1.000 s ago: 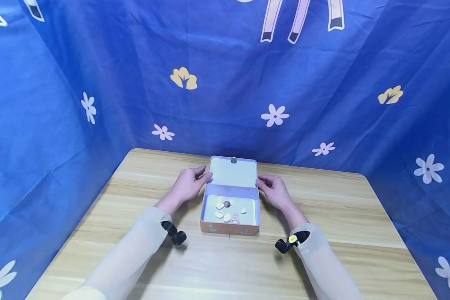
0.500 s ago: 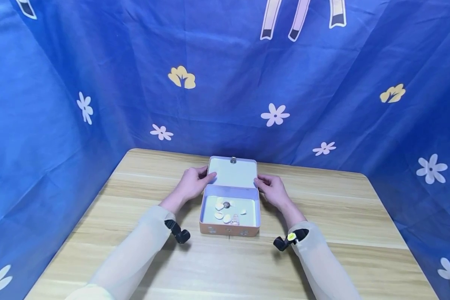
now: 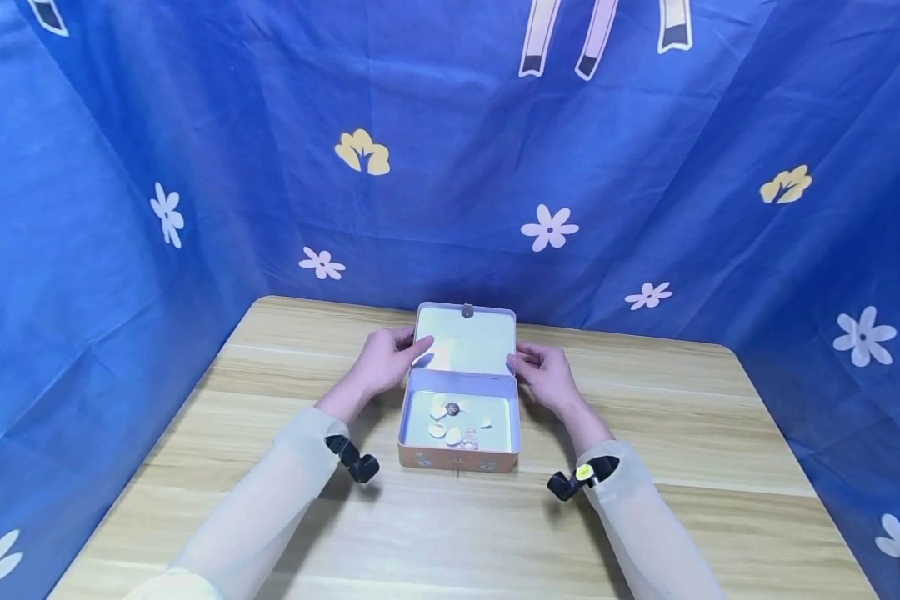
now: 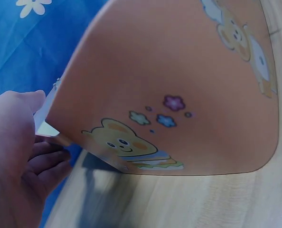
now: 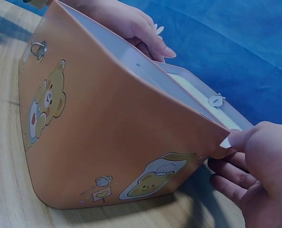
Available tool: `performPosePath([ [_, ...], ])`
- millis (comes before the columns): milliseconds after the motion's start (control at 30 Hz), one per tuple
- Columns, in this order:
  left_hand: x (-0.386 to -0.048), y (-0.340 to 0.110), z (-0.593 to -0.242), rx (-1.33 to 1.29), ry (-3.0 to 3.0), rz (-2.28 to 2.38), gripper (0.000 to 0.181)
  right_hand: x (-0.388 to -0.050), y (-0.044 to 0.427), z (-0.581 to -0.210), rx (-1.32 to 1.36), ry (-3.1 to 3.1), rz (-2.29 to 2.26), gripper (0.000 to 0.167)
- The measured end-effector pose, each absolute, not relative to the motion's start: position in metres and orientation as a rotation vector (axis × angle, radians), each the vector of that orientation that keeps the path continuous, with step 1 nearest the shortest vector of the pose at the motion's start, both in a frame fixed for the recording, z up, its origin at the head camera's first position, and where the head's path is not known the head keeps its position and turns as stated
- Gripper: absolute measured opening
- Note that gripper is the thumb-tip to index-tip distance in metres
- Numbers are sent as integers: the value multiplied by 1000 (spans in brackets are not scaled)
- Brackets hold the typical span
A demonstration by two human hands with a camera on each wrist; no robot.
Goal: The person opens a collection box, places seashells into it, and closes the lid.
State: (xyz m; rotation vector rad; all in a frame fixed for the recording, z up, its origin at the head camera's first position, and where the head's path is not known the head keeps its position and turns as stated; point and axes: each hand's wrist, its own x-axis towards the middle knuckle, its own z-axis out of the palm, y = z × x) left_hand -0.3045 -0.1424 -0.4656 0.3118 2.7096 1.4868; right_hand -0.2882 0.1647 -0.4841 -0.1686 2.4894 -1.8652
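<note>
An orange-brown tin box [image 3: 412,457] with printed bears stands on the table, its hinged lid [image 3: 474,333] tilted back. My left hand [image 3: 375,365] holds the lid's left edge, thumb over the inner face and fingers behind it. At the right edge my right hand [image 3: 546,379] pinches the lid near the hinge; in the right wrist view the right thumb [image 5: 236,138] lies at the rim, fingers below. Inside the box lie several small pale, shell-like pieces [image 3: 453,436], a dark round piece [image 3: 452,408] and a clear pinkish piece [image 3: 469,438].
The box stands toward the back of a light wood table [image 3: 450,542]. Blue patterned cloth [image 3: 450,167] hangs behind and at both sides. A metal latch [image 3: 467,311] sits on the lid's far edge. Wrist cameras [image 3: 358,463] are worn on both cuffs.
The lid has risen slightly at its far edge over the last half second. Both hands have shifted a little inward, with the thumbs further over the lid's edges.
</note>
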Motion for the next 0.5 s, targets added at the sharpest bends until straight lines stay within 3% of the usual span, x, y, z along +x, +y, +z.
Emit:
performPosePath([
  [500, -298, -144, -453, 419, 2727, 1533, 59, -285, 166, -477, -157, 2588, -1856, 44],
])
